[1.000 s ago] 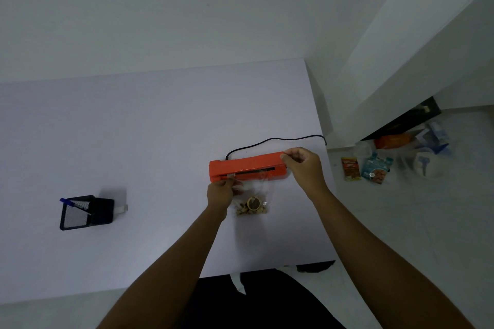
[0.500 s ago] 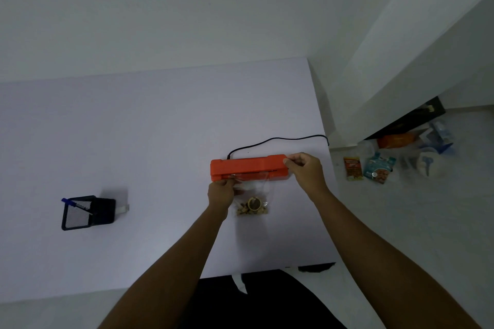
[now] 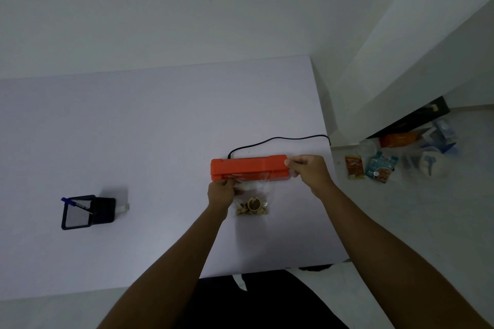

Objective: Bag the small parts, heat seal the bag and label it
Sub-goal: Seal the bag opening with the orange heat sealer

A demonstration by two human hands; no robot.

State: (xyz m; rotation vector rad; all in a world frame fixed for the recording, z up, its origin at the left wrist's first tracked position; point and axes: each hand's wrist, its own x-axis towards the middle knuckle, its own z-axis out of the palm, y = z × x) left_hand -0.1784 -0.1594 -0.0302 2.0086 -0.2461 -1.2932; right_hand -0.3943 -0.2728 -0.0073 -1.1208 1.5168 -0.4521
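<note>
An orange heat sealer [image 3: 248, 167] lies across the white table [image 3: 149, 128], its lid down. A clear plastic bag [image 3: 252, 200] holds small brown parts and a round ring at its bottom. The bag's top edge is tucked into the sealer's front slot. My left hand [image 3: 220, 192] pinches the bag's upper left corner just below the sealer. My right hand [image 3: 307, 169] grips the sealer's right end, thumb and fingers around it.
A black cord [image 3: 278, 139] runs from the sealer to the table's right edge. A black mesh pen holder [image 3: 88, 211] with a blue pen stands at the left. Snack packets [image 3: 370, 167] and clutter lie on the floor to the right.
The sealer's lid has come down onto the bag's top edge; a dark gap showed under it a second ago. Both hands stay in place.
</note>
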